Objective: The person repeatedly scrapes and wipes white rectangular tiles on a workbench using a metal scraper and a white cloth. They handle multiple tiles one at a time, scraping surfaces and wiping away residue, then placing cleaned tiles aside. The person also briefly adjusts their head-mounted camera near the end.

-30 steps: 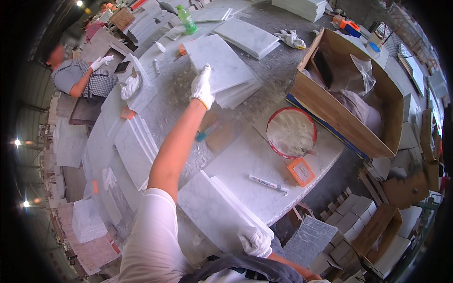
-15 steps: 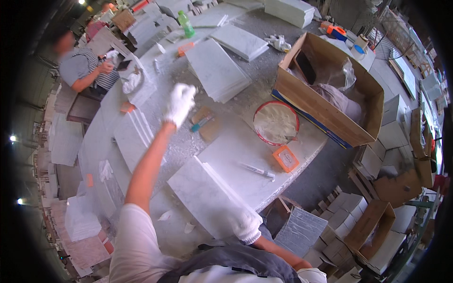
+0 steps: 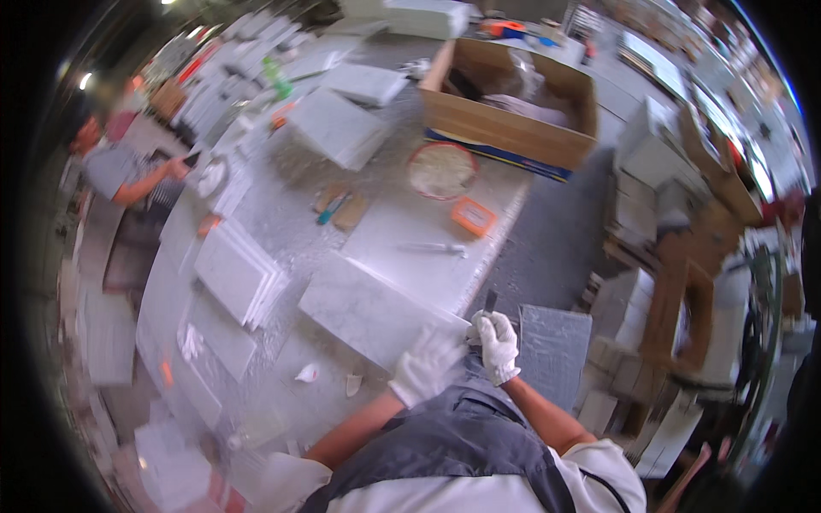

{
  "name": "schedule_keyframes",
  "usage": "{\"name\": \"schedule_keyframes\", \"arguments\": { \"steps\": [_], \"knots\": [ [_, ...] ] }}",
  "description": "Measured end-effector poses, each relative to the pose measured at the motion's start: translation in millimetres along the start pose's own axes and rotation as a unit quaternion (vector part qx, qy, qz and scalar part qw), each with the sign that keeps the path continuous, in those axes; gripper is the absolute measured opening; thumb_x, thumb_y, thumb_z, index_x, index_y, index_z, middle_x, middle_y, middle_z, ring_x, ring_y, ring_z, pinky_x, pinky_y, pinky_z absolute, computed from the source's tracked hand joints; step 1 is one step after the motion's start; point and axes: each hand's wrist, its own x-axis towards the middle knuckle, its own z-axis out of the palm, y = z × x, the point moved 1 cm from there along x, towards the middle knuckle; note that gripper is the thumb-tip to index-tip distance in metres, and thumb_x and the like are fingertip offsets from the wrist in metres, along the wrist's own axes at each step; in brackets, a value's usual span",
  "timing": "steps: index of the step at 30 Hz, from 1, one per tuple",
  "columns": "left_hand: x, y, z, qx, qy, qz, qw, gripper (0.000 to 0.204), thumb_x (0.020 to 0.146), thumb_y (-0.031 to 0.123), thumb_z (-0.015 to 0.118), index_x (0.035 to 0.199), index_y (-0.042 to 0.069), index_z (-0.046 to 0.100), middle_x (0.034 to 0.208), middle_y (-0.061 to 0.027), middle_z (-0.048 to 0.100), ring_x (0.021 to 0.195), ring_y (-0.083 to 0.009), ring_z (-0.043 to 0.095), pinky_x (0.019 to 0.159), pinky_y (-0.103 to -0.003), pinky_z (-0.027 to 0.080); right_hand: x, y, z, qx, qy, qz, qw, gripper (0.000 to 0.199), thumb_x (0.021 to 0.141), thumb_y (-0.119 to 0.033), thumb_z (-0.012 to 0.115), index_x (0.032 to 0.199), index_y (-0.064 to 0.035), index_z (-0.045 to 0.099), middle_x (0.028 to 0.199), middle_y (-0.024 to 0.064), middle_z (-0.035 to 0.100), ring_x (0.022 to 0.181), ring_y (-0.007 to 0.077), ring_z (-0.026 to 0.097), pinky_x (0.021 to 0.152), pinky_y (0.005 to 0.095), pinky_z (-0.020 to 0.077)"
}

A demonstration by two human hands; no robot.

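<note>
My right hand [image 3: 498,349], in a white knit glove, is closed on a small dark flat-bladed tool [image 3: 490,301], its tip pointing up and away from me. Beside it my left hand [image 3: 421,374], gloved too, hovers over the near edge of a pale marble slab [image 3: 368,308]. Its fingers look stretched out with nothing visible in them, though motion blurs them. The slab lies on the worktable in front of me. Beyond it are a white marker [image 3: 434,248], an orange box [image 3: 474,217] and a red-rimmed bowl of pale paste [image 3: 442,171].
A cardboard box [image 3: 513,120] stands at the table's far right. Stacked slabs [image 3: 238,272] lie at the left, with another stack [image 3: 338,128] farther back. A teal-handled tool [image 3: 333,208] rests on brown pieces. A co-worker [image 3: 128,171] sits across at far left. A grey slab [image 3: 554,355] stands right of me.
My left hand has come back from over the far part of the table to beside my right hand. My right hand has lifted, showing the dark tool. The view has turned to the right.
</note>
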Motion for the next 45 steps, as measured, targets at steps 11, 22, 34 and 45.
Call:
{"name": "schedule_keyframes", "arguments": {
  "steps": [11, 22, 34, 45],
  "knots": [
    [-32.6, 8.5, 48.4, -0.129, -0.007, 0.073, 0.989, 0.023, 0.093, 0.027, 0.068, 0.112, 0.013, 0.069, 0.113, -0.0068, 0.070, 0.112, -0.0343, 0.064, 0.106, -0.048, 0.046, -116.2, -6.2, -197.9, 0.106, 0.358, -0.026, 0.927, 0.012, 0.096, -0.019, 0.064, 0.099, -0.0074, 0.062, 0.081, 0.0018, 0.065, 0.065, 0.0130, 0.062, 0.054, 0.0310, 0.0499],
    [-42.7, 7.6, 56.0, -0.067, -0.040, 0.069, 0.995, 0.022, 0.091, 0.028, 0.069, 0.108, 0.013, 0.071, 0.110, -0.0050, 0.072, 0.115, -0.0362, 0.063, 0.104, -0.048, 0.046, -249.4, -166.4, -363.4, 0.083, 0.609, -0.357, 0.703, 0.018, 0.104, -0.029, 0.060, 0.102, -0.0118, 0.065, 0.080, -0.0052, 0.062, 0.062, 0.0039, 0.057, 0.050, 0.0192, 0.0463],
    [-45.5, 4.3, 61.2, -0.062, -0.026, 0.081, 0.994, 0.023, 0.088, 0.026, 0.072, 0.107, 0.014, 0.073, 0.107, -0.0056, 0.073, 0.112, -0.0377, 0.064, 0.100, -0.049, 0.049, -260.5, -183.2, -344.4, 0.191, 0.502, -0.447, 0.716, 0.015, 0.104, -0.027, 0.059, 0.104, -0.0122, 0.062, 0.082, -0.0024, 0.060, 0.064, 0.0061, 0.054, 0.051, 0.0203, 0.0433],
    [-47.8, 6.0, 67.3, -0.168, -0.092, -0.001, 0.982, 0.019, 0.089, 0.027, 0.073, 0.098, 0.010, 0.075, 0.091, -0.0087, 0.074, 0.090, -0.0288, 0.070, 0.081, -0.044, 0.055, -190.1, 0.4, -184.0, 0.148, 0.318, -0.045, 0.935, 0.031, 0.093, -0.013, 0.066, 0.122, -0.0007, 0.062, 0.097, 0.0072, 0.069, 0.081, 0.0201, 0.069, 0.068, 0.0344, 0.0566]
  ]
}}
